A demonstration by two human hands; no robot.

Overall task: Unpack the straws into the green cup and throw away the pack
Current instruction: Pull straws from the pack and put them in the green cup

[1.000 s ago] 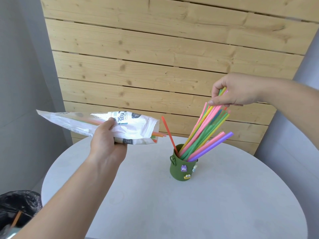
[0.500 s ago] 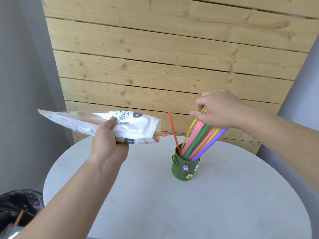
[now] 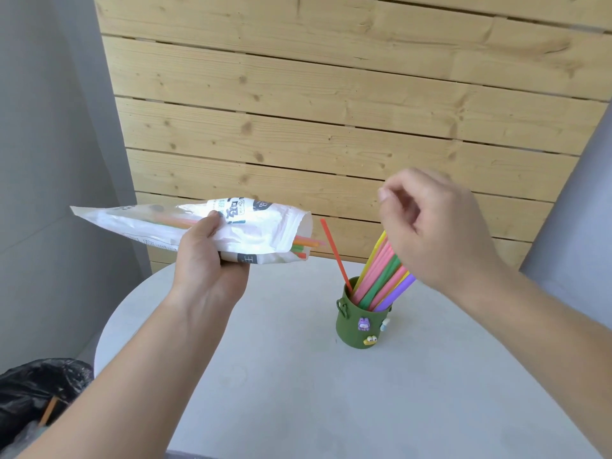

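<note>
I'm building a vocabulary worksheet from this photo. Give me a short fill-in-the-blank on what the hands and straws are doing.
1. The left hand holds the straw ____.
2. The green cup stands on the round ____.
3. The thin straw leaning alone in the cup is ____.
4. Some straws are left inside the ____.

Missing words: pack; table; red; pack

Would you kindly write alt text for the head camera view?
A left hand holds a straw pack sideways above a round table, while the right hand hovers over colourful straws in a green cup.
</note>
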